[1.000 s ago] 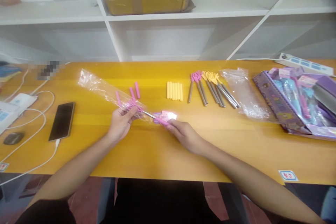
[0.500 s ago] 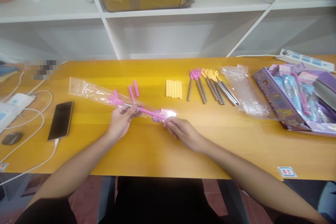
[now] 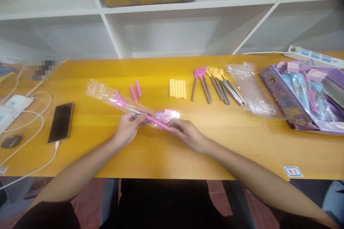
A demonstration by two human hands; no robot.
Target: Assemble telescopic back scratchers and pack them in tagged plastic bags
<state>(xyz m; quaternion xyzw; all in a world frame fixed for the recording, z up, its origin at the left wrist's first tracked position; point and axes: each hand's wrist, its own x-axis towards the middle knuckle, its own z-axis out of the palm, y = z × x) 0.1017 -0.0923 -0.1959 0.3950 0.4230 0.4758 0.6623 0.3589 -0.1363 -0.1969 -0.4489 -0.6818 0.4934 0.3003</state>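
A pink back scratcher (image 3: 158,123) with a metal rod lies slanted inside a clear plastic bag (image 3: 100,92), its claw head to the upper left. My left hand (image 3: 129,128) is closed round the bag and the rod. My right hand (image 3: 188,134) pinches the end of the pink handle near the bag's mouth. Behind that hand lie small pink cards (image 3: 171,115) on the table. Beyond my left hand are two loose pink tubes (image 3: 138,88). A row of yellow tubes (image 3: 177,88) lies farther right.
Several pink and yellow back scratchers (image 3: 215,84) lie right of centre, beside empty clear bags (image 3: 252,89). A purple box (image 3: 287,96) of packaged items stands at the right. At the left are a phone (image 3: 60,122), a cable and a power strip (image 3: 16,106). White shelving (image 3: 172,35) backs the table.
The bag and back scratcher have shifted right, with the bag's far end swung inward. My left hand has moved slightly right and more of the pink handle's end shows at my right fingers.
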